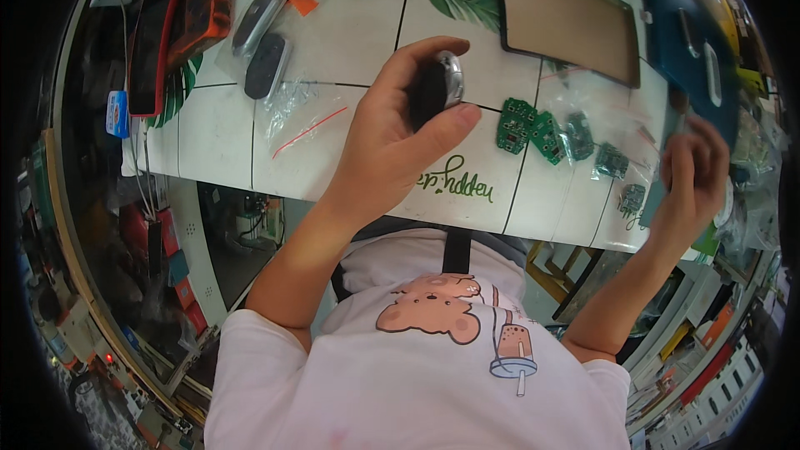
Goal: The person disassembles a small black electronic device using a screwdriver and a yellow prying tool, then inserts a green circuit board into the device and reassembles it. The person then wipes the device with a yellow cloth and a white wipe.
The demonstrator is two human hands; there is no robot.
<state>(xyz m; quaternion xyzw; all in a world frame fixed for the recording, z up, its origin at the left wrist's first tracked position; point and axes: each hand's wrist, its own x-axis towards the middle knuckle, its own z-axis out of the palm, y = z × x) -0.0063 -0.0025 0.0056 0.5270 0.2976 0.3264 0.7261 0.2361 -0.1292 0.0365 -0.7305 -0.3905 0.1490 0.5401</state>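
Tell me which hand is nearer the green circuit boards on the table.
Left. The left hand, holding a black key fob, sits just left of the green circuit boards; the right hand is farther right, at the table edge.

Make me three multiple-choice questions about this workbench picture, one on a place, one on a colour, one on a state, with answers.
1. Where do the circuit boards lie?
A. between the two hands
B. on the framed brown pad
C. on the floor

2. What colour are those boards?
A. red
B. green
C. white

3. How is the dark key fob held?
A. lying loose on the table
B. sealed in a bag
C. gripped in the left hand

Answers: 1 A, they sit on the white tabletop between the left hand and the right hand. 2 B, plainly green. 3 C, fingers and thumb close round it.
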